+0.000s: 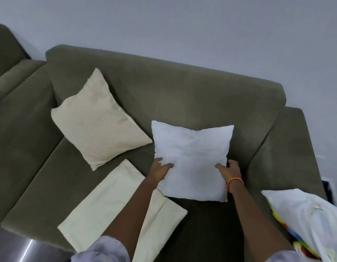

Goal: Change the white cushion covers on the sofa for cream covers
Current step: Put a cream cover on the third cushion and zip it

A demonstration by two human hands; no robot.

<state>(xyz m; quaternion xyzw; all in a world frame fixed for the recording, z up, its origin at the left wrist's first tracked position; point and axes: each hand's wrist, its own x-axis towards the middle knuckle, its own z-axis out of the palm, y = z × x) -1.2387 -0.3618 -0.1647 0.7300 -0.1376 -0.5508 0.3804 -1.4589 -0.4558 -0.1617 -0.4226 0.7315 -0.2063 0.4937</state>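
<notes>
A plain white cushion (192, 157) stands tilted on the olive sofa (182, 95) seat, leaning toward the backrest. My left hand (161, 170) grips its left edge and my right hand (229, 171), with an orange cord at the wrist, grips its right edge. A cushion in a cream cover (96, 121) leans against the backrest to the left. An empty cream cover (114, 208) lies flat on the seat in front, partly under my left forearm.
A white cover with coloured patches (307, 222) lies bunched on the right armrest. The sofa's other section (18, 120) runs off to the left. A grey wall (182, 25) is behind, and floor shows at the bottom left.
</notes>
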